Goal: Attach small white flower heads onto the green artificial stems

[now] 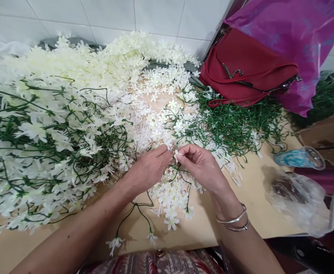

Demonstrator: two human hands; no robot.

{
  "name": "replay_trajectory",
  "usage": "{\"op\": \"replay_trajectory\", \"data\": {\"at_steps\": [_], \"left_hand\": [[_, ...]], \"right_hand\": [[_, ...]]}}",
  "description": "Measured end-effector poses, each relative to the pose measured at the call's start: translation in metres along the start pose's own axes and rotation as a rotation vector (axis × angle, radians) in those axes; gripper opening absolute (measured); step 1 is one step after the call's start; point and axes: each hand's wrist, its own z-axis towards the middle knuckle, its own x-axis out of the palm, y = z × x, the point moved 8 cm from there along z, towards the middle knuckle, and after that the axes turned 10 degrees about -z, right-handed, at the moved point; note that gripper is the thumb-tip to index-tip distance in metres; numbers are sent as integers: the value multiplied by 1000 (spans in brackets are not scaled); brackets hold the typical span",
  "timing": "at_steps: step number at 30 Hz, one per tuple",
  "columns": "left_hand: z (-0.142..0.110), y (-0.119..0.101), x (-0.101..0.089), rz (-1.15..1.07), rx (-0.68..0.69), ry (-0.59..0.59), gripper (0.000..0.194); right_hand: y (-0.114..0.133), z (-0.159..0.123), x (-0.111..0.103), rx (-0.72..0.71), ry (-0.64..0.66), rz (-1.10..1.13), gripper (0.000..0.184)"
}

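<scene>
Centrally, our right hand (202,166) pinches a white star-shaped fabric flower (176,155); our left hand (151,168) hides its grip. Assembly seemingly needs steady alignment.

The blossom (176,156) I hold is white, my stems (141,205) green, my bangles (233,221) silver, my bench (258,205) tan, the flower heap (98,64) creamy white, the handbag (255,57) red, the plastic bag (298,38) magenta with bluish print.

A small white artificial flower (176,156) is being held mid-scene, petals spreading, while a branching green stem (137,204) is extending nearer and leftward, its two white blooms (115,243) pointing toward the near side
</scene>
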Motion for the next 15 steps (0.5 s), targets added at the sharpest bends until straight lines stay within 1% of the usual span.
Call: {"op": "replay_trajectory", "data": {"at_steps": [3, 8, 11, 15], "left_hand": [[0, 0, 0, -24, 21, -22, 28], [-1, 9, 4, -41, -32, -18, 27], [0, 9, 4, -53, -37, -30, 28], [2, 3, -8, -150, -76, -123, 26]], "right_hand": [[-1, 1, 1, -2, 3, -7, 25], [-1, 3, 4, -37, -9, -28, 19], [-1, 3, 4, -44, -23, -32, 20], [-1, 2, 1, -24, -17, 40, 22]]}}
